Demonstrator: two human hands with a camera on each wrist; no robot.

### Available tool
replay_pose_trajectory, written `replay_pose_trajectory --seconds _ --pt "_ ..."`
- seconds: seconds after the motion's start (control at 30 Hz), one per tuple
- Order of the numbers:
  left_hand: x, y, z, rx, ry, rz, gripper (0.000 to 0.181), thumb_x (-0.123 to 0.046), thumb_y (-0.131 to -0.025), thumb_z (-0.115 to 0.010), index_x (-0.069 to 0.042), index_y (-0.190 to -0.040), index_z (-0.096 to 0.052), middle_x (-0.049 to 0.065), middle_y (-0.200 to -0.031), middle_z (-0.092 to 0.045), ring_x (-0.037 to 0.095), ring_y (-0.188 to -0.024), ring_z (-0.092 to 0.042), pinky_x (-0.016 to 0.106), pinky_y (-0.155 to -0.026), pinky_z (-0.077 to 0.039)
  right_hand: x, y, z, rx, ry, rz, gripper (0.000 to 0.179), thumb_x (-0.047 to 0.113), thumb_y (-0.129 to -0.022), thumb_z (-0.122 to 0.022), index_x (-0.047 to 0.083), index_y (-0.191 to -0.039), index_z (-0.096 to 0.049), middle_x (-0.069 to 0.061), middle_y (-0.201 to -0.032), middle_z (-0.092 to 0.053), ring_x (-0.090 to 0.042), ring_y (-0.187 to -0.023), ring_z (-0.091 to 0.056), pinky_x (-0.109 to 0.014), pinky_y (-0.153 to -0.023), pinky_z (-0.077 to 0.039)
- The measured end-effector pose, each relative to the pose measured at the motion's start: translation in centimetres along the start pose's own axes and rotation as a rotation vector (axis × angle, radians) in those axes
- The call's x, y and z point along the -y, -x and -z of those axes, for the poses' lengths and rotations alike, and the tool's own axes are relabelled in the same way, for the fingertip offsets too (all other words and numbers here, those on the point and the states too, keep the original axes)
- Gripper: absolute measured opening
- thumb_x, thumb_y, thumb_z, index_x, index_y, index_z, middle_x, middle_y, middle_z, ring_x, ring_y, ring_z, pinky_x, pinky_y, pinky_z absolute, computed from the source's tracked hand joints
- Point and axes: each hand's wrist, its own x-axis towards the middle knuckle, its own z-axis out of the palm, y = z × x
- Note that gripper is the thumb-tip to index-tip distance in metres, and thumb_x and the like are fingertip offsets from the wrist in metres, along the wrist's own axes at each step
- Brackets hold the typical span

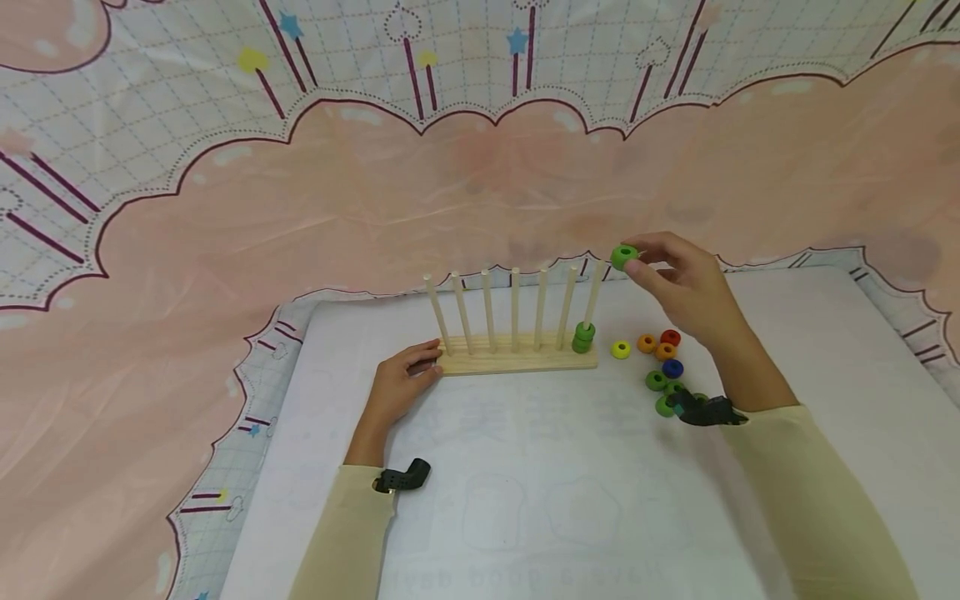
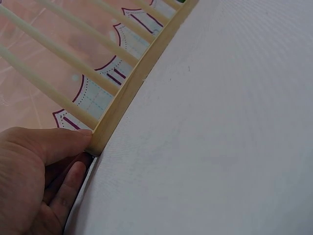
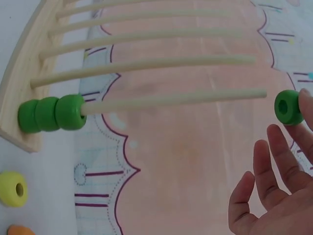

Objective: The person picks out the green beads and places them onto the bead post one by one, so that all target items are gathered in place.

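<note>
Only my head view shows the blue bead (image 1: 672,367); raised right grip (image 1: 688,287) pinches a green bead (image 1: 623,257), lower left grip (image 1: 399,385) pinches the rack (image 1: 517,361).

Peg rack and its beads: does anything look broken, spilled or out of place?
Nothing stands out. The pegs look whole, three green beads are stacked neatly on the end peg, and the loose beads lie on the table beside the rack. The right hand holds another green bead.

right hand (image 1: 693,292) pinches a green bead (image 1: 618,260) near the rightmost peg (image 1: 593,296). left hand (image 1: 397,387) grips the wooden rack (image 1: 510,362).
</note>
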Motion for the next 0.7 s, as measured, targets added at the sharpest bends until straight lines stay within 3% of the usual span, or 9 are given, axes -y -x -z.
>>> replay_pose_trajectory --seconds 0.13,0.5,0.7 --pt "0.0 0.0 0.0 0.000 0.000 -0.005 0.032 -0.009 -0.094 -0.074 0.000 -0.124 -0.071 0.006 -0.145 -0.062 0.024 -0.131 -0.062 0.024 -0.104 -0.055 0.4 -0.3 -0.6 0.011 -0.029 -0.011 0.041 0.040 -0.102 -0.061 0.024 -0.139 -0.061 0.001 -0.132 -0.063 -0.012 -0.118 -0.055 -0.049 -0.109 -0.053" --pt "-0.1 0.0 0.0 0.003 -0.008 -0.011 0.032 -0.009 -0.094 -0.074 0.000 -0.124 -0.071 0.007 -0.145 -0.062 0.024 -0.130 -0.062 0.025 -0.104 -0.055 0.0 -0.9 -2.0 0.039 -0.054 -0.018 0.039 0.040 -0.103 -0.060 0.024 -0.139 -0.061 0.002 -0.127 -0.066 -0.011 -0.114 -0.059 -0.034 -0.101 -0.054" --pt "-0.2 0.1 0.1 0.005 -0.002 -0.009 0.031 -0.009 -0.094 -0.074 0.001 -0.124 -0.071 0.007 -0.145 -0.062 0.024 -0.131 -0.062 0.022 -0.104 -0.055 -0.6 -0.6 -2.5 0.060 -0.055 -0.033 0.040 0.041 -0.102 -0.062 0.023 -0.138 -0.062 0.003 -0.125 -0.066 -0.012 -0.114 -0.058 -0.034 -0.099 -0.052"
